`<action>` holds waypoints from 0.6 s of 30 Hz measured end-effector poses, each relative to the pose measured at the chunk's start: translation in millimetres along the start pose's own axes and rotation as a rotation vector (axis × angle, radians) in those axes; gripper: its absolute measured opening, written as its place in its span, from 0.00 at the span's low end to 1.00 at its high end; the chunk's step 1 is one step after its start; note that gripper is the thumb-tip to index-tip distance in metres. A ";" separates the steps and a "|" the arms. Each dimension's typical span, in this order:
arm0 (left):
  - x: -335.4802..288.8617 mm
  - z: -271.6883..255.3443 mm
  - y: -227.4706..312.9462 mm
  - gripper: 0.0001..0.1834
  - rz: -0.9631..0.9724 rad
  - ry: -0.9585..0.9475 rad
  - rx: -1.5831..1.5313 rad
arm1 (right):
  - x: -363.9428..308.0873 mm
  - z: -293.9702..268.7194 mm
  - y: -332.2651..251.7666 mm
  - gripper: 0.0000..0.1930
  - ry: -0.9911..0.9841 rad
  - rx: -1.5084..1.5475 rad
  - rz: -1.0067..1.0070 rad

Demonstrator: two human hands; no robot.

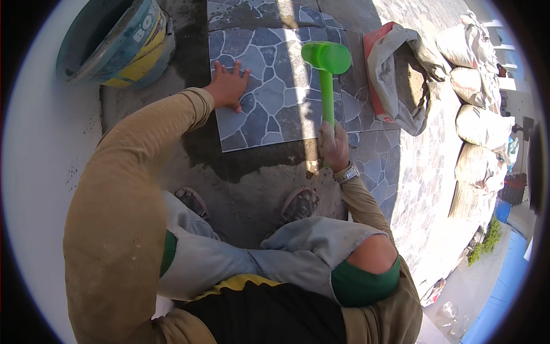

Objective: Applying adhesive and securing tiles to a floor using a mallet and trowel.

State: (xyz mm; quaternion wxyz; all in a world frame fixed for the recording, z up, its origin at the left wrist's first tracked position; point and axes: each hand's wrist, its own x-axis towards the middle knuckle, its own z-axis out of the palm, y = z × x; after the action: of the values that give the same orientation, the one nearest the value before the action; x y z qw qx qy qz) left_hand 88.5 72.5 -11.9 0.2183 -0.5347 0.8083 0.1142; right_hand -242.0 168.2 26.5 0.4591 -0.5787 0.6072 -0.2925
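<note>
A bright green rubber mallet (326,57) is gripped by its handle in my right hand (334,145), its head raised toward the far side. Below and beside it lies a square floor tile (269,117) with a blue-grey, stone-like pattern and pale lines. My left hand (228,86) rests on the tile's left part with its fingers spread. A strip of sunlight crosses the tile under the mallet. Whether the mallet head touches the tile cannot be told from here. Damp, dark mortar shows along the tile's near and left edges.
A teal and yellow bucket (137,60) stands at the far left by the white wall (34,172). An open sack (395,80) sits on patterned tiles to the right. Several filled sacks (478,123) line the far right. My sandalled feet (301,205) are on rough concrete.
</note>
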 end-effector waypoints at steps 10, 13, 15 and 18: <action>8.1 -9.4 11.5 0.70 -0.018 -0.054 0.006 | -35.3 -23.9 -5.5 0.16 -0.027 0.059 0.090; 3.9 -6.0 7.5 0.69 -0.022 -0.011 -0.042 | -45.0 -15.4 29.6 0.14 0.048 -0.060 -0.056; 3.6 -11.3 7.2 0.70 -0.018 -0.030 -0.029 | -43.3 -10.9 55.0 0.14 0.009 -0.252 -0.041; 8.3 -6.2 5.3 0.71 -0.025 -0.033 -0.036 | -48.4 -23.1 44.0 0.14 0.062 -0.115 0.012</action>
State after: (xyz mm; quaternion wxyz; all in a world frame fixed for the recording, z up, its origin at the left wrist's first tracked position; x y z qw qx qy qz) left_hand 79.5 65.3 -10.6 0.2235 -0.5467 0.7955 0.1350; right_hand -286.2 218.1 7.5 0.4076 -0.5912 0.6405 -0.2723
